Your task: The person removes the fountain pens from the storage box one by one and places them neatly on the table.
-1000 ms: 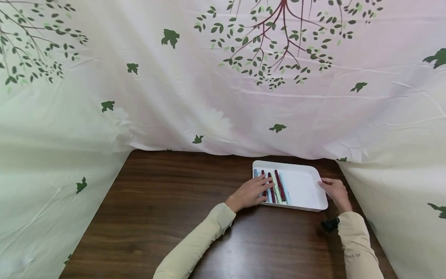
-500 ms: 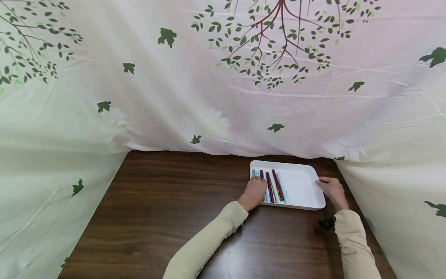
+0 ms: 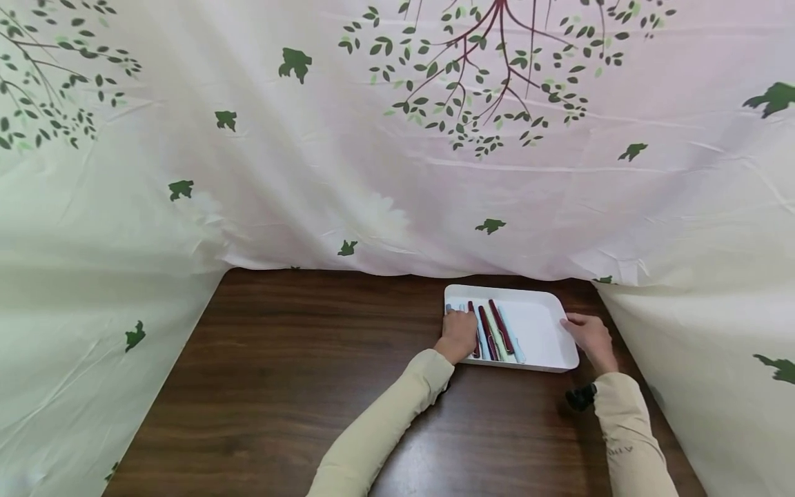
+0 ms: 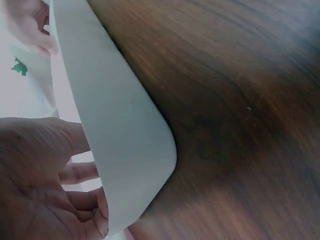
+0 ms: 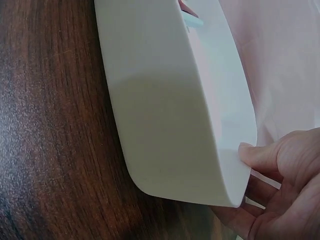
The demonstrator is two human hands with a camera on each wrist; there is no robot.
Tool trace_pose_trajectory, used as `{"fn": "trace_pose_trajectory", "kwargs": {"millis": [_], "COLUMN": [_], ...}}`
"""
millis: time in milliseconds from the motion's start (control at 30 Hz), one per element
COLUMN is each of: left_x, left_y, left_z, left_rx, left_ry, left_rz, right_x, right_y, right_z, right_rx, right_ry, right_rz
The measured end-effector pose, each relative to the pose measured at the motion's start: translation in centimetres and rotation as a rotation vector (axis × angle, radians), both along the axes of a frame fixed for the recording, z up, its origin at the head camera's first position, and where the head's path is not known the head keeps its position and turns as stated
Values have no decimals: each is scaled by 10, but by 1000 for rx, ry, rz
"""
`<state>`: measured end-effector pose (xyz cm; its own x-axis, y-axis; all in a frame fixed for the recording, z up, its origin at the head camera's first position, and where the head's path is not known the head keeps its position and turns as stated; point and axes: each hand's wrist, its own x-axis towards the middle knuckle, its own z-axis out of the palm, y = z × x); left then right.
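“On the bench, what can you count?”

“One white tray, toward the far right, holding three visible dark red pens, one pale green pen and several blue pens; your left hand covers part of the row, so the total is uncertain.”

“What do the wrist views add?”

“Right: your right hand pinches the rim, thumb inside, fingers outside. Left: your bent left fingers pass behind the tray wall, tips hidden; whether they grip a pen, you cannot tell.”

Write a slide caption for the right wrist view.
Right hand pinching one end of a white tray on a wood-grain table, pen ends showing inside.
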<state>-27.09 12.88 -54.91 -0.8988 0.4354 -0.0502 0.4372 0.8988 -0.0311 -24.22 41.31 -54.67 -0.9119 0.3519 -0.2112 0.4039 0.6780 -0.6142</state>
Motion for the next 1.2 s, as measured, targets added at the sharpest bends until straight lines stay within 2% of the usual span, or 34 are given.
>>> {"fn": "trace_pose_trajectory", "kwargs": {"millis": [67, 167, 333, 367, 400, 567, 600, 667, 767, 900, 1200], "left_x": [-2, -5, -7, -9, -10, -13, -12, -12, -12, -15, -22], "left_y": [1, -1, -12, -13, -16, -28, -32, -36, -42, -48, -61], "left_z": [-1, 1, 12, 6, 8, 14, 22, 24, 27, 25, 25], "left_rx": [17, 109, 411, 467, 529, 714, 755, 846, 1006, 1173, 1364], "left_ry": [-15, -37, -118, -107, -132, -203, -261, -315, -438, -541, -688], "left_rz": [23, 38, 70, 79, 88, 148, 165, 199, 261, 320, 320], "right_x": [-1, -1, 0, -1, -1, -4, -4, -5, -4, -3, -2], "right_y": [-1, 0, 1, 2, 1, 1, 0, 0, 0, -2, -2], "right_z": [0, 2, 4, 4, 4, 1, 1, 1, 1, 3, 3], "right_rx": [-5, -6, 2, 2, 0, -29, -34, -39, -37, -37, -34], "right_ry": [3, -3, -13, -13, -14, -37, -43, -51, -51, -42, -34], "right_rz": [1, 2, -15, -18, -20, -33, -34, -38, -41, -33, -16]}}
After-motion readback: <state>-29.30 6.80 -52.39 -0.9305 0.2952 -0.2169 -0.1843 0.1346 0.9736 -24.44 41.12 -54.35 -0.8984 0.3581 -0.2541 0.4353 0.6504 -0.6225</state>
